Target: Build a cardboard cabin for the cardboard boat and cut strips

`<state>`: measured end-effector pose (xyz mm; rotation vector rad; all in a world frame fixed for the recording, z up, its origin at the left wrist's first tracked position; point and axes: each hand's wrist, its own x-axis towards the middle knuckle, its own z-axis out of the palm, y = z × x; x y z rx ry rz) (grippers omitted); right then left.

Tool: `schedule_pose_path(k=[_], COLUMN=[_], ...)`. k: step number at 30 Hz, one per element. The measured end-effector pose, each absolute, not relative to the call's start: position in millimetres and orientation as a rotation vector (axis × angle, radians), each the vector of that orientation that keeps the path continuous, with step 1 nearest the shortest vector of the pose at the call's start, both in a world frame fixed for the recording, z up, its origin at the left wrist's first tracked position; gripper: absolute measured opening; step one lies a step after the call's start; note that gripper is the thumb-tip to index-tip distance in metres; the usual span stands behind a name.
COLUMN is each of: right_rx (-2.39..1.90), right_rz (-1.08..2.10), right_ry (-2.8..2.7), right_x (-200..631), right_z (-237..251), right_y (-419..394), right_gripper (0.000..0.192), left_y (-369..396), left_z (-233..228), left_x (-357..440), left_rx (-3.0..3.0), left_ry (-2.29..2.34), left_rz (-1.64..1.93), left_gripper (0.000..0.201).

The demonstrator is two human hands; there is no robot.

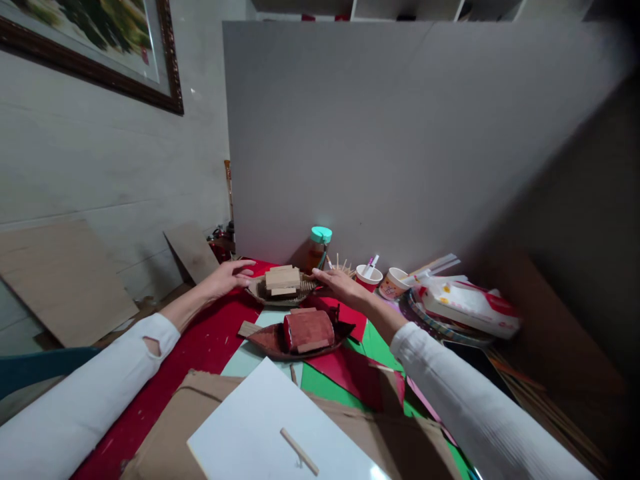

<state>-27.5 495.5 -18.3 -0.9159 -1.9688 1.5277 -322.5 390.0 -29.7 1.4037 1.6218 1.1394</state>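
A small cardboard boat model [283, 285] with a tan block cabin stands at the far end of the red table [200, 347]. My left hand [227, 275] rests against its left end and my right hand [336, 283] against its right end, fingers stretched flat. I cannot tell whether the hands grip it or only touch it. Closer to me sits a second boat model [300, 333], dark red-brown, with a red rounded cabin. Both arms wear white sleeves.
A jar with a teal lid [318, 247], paper cups with pens [370, 275], and a plate stack under a white-and-red bag [470, 303] line the back right. Coloured paper sheets [373, 343], brown cardboard [165, 440] and a white board with a wooden stick [299, 451] lie near me. A grey panel stands behind.
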Motion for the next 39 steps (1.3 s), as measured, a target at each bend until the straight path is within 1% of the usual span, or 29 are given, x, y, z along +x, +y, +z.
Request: schedule_pose_path(k=[6,16,21,25,29,35,39], right_rx=[-0.891,-0.821,-0.872,-0.931,-0.971,-0.985,-0.999], right_rz=[1.600,1.386,1.340,1.371,1.397,1.364,1.297], right_ry=[-2.129,-2.483,-2.494,-2.435,-2.355,-2.294,-2.308], right_x=[-42.3,-45.7,-41.1,-34.5,-15.3,37.7,71.4], right_z=[-10.5,3.5,2.4,4.8,20.9,60.3,76.5], right_y=[492.9,496.6,497.8,493.7,485.6,462.0,439.6], right_gripper=[0.033,0.028,0.029,0.032,0.032,0.032,0.043], left_y=[372.7,355.9,352.4,354.2,360.5,360.2,351.7], left_z=[-21.1,-41.2,-46.0,-48.3,-51.8,-52.6,-49.8], left_x=[-335.4,-340.4,-332.2,-329.1,-328.6,-327.5,-324.9], left_rx=[1.309,1.227,1.162,1.066,0.990,0.935,0.915], left_ry=[1.739,1.788,1.779,1.791,1.846,1.910,1.940], left_rz=[1.164,1.086,1.096,1.066,1.047,1.057,1.081], left_gripper=[0.035,0.033,0.034,0.034,0.035,0.035,0.035])
